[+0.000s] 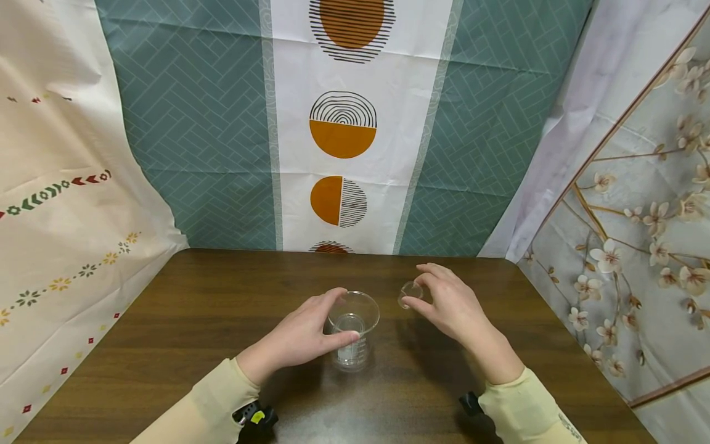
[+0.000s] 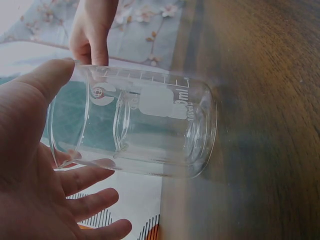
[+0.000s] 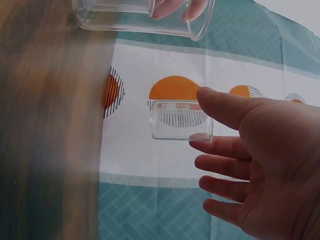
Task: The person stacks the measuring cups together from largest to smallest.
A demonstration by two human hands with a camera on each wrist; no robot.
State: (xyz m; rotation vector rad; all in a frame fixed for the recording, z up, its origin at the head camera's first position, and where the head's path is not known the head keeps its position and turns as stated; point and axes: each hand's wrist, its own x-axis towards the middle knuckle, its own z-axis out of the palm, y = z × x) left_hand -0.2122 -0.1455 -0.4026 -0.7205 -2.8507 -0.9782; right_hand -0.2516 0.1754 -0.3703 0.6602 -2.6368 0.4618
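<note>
A large clear glass beaker (image 1: pixel 355 356) with white markings stands upright at the middle of the table. Near its rim, my left hand (image 1: pixel 299 333) grips it between thumb and fingers; in the left wrist view the lower fingers spread free of the glass. Inside the large beaker sits a smaller glass vessel (image 2: pixel 121 120), its rim below the outer one. To the right, my right hand (image 1: pixel 452 302) pinches a small clear beaker (image 3: pixel 177 122) by its rim between thumb and index finger. That beaker is held above the table, apart from the large one.
The brown wooden table (image 1: pixel 222 283) ends at a hanging teal and white cloth (image 1: pixel 349 160). A cream embroidered cloth (image 1: pixel 66 216) hangs at the left, and a floral curtain (image 1: pixel 638 277) at the right. Each wrist wears a dark strapped device (image 1: pixel 255 414).
</note>
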